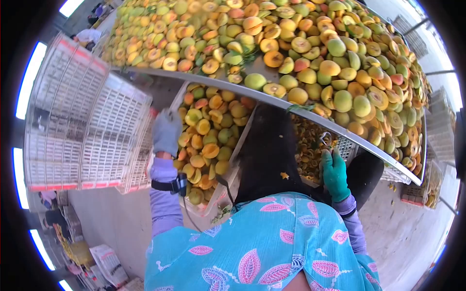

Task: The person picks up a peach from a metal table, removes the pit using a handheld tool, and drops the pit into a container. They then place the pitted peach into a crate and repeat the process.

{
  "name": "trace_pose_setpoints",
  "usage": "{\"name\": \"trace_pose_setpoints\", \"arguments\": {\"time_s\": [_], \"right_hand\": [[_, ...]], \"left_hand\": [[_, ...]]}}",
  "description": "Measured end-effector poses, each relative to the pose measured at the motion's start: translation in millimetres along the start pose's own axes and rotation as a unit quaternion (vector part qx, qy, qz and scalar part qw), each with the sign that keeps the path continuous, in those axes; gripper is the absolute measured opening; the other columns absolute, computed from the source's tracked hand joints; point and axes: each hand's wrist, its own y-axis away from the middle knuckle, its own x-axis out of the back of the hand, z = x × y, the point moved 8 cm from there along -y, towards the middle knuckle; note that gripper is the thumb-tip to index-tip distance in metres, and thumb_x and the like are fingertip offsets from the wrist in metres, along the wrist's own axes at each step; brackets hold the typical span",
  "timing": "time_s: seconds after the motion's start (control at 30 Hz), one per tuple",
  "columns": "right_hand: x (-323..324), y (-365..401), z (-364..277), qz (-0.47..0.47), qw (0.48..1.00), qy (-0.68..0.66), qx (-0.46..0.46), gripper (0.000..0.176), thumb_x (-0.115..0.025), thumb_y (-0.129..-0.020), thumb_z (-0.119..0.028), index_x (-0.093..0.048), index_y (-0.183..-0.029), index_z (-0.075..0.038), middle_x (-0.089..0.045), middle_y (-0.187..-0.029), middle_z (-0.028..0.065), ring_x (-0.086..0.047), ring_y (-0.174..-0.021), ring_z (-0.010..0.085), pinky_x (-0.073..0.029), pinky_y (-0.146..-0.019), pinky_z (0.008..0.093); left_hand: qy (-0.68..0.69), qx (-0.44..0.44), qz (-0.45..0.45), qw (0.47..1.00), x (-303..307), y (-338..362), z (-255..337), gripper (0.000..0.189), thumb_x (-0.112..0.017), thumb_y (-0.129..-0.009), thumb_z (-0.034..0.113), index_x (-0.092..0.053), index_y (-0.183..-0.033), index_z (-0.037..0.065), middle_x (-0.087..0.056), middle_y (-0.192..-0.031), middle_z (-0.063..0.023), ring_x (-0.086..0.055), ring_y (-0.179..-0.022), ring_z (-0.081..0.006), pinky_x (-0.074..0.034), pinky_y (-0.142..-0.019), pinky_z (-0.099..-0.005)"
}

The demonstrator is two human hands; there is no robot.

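My left hand point(166, 132), in a grey glove, is at the left rim of a white crate point(232, 186) filled with halved yellow-green fruit point(210, 150). Its fingers are too blurred to make out. In a green glove, my right hand point(335, 173) is closed on a small looped metal tool point(325, 138), which points up over a basket of dark fruit pieces point(307, 145). Above both hands lies a metal table point(194, 76) heaped with whole and halved fruit point(335, 68).
Tall stacked white baskets point(87, 121) stand at the left. My dark-clad legs point(267, 150) are between the crate and the basket. More crates point(422, 186) are at the far right. Other people point(88, 36) show small at the left edge.
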Motion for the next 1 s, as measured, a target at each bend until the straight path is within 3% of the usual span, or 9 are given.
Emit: {"name": "trace_pose_setpoints", "arguments": {"time_s": [0.1, 0.27, 0.33, 0.4, 0.6, 0.67, 0.77, 0.83, 1.0], "right_hand": [[14, -3, -8, 0.013, 0.994, 0.047, 0.102, 0.023, -0.057, -0.099, -0.024, -0.051, -0.092, -0.003, -0.053, -0.063, 0.0103, -0.051, -0.052, 0.0241, -0.041, -0.05, 0.0379], [22, 3, -31, 0.005, 0.989, 0.056, 0.138, 0.022, -0.058, -0.099, -0.025, -0.051, -0.095, -0.004, -0.062, -0.069, 0.0158, -0.064, -0.061, 0.0313, -0.046, -0.053, 0.039], [25, 2, -42, 0.022, 0.989, 0.055, 0.132, 0.022, -0.06, -0.097, -0.025, -0.052, -0.097, -0.004, -0.064, -0.073, 0.0187, -0.067, -0.068, 0.037, -0.049, -0.056, 0.0411], [26, -4, -69, 0.044, 0.979, 0.073, 0.184, 0.024, -0.061, -0.096, -0.026, -0.052, -0.097, -0.004, -0.065, -0.074, 0.0192, -0.066, -0.069, 0.0389, -0.049, -0.056, 0.0435], [-11, -28, -125, 0.007, 0.947, 0.106, 0.305, 0.028, -0.058, -0.096, -0.031, -0.053, -0.102, -0.004, -0.066, -0.077, 0.0189, -0.065, -0.072, 0.0417, -0.05, -0.059, 0.049], [-13, -33, -126, 0.024, 0.946, 0.116, 0.302, 0.028, -0.058, -0.096, -0.03, -0.053, -0.103, -0.003, -0.066, -0.077, 0.0187, -0.066, -0.072, 0.0413, -0.05, -0.059, 0.0494], [-11, -30, -128, 0.033, 0.946, 0.112, 0.301, 0.029, -0.058, -0.097, -0.03, -0.052, -0.101, -0.001, -0.066, -0.077, 0.0198, -0.066, -0.071, 0.0407, -0.051, -0.059, 0.0496], [-11, -27, -127, 0.041, 0.948, 0.095, 0.302, 0.029, -0.057, -0.097, -0.029, -0.052, -0.099, -0.001, -0.066, -0.078, 0.0208, -0.066, -0.072, 0.0411, -0.05, -0.059, 0.0498], [-16, -20, -130, 0.049, 0.952, 0.091, 0.287, 0.03, -0.056, -0.098, -0.03, -0.052, -0.098, 0.0, -0.064, -0.076, 0.0226, -0.064, -0.069, 0.0428, -0.049, -0.058, 0.0497]], "left_hand": [[0.128, -0.087, -0.012, 0.988, 4, -47, 189, 0.036, -0.061, -0.085, 0.038, -0.068, -0.089, 0.003, -0.068, -0.087, -0.0235, -0.064, -0.086, -0.0428, -0.051, -0.077, -0.0478], [-0.209, -0.356, -0.209, 0.886, -136, -69, 284, 0.029, -0.059, -0.087, 0.031, -0.069, -0.1, 0.007, -0.069, -0.096, -0.0179, -0.067, -0.093, -0.0318, -0.052, -0.082, -0.0388], [0.166, -0.337, -0.24, 0.895, -105, -64, 295, 0.031, -0.059, -0.088, 0.028, -0.068, -0.102, 0.002, -0.07, -0.096, -0.0134, -0.069, -0.087, -0.0267, -0.054, -0.076, -0.0386], [0.481, -0.064, -0.411, 0.772, -90, -58, 284, 0.038, -0.057, -0.092, 0.029, -0.063, -0.113, -0.002, -0.07, -0.1, -0.0068, -0.069, -0.088, -0.0189, -0.056, -0.074, -0.0346], [0.755, 0.028, -0.444, 0.482, -61, 44, 346, 0.041, -0.051, -0.1, 0.029, -0.055, -0.122, -0.005, -0.069, -0.106, -0.0134, -0.069, -0.093, -0.0246, -0.058, -0.081, -0.0333], [0.677, -0.109, -0.319, 0.654, -65, 47, 344, 0.042, -0.045, -0.102, 0.031, -0.054, -0.122, -0.005, -0.067, -0.107, -0.0167, -0.069, -0.093, -0.0266, -0.058, -0.081, -0.0355], [0.71, -0.103, -0.314, 0.622, -52, 64, 354, 0.036, -0.047, -0.102, 0.025, -0.054, -0.121, -0.004, -0.067, -0.105, -0.0175, -0.069, -0.091, -0.0251, -0.057, -0.079, -0.0342], [0.784, 0.0, -0.363, 0.504, -48, 72, 360, 0.033, -0.048, -0.101, 0.023, -0.055, -0.12, -0.003, -0.067, -0.101, -0.0154, -0.068, -0.089, -0.0233, -0.057, -0.078, -0.0329], [0.593, -0.209, -0.179, 0.757, -17, 73, 363, 0.038, -0.044, -0.103, 0.033, -0.056, -0.116, -0.001, -0.066, -0.096, -0.0146, -0.068, -0.081, -0.0235, -0.057, -0.072, -0.0337]]}}
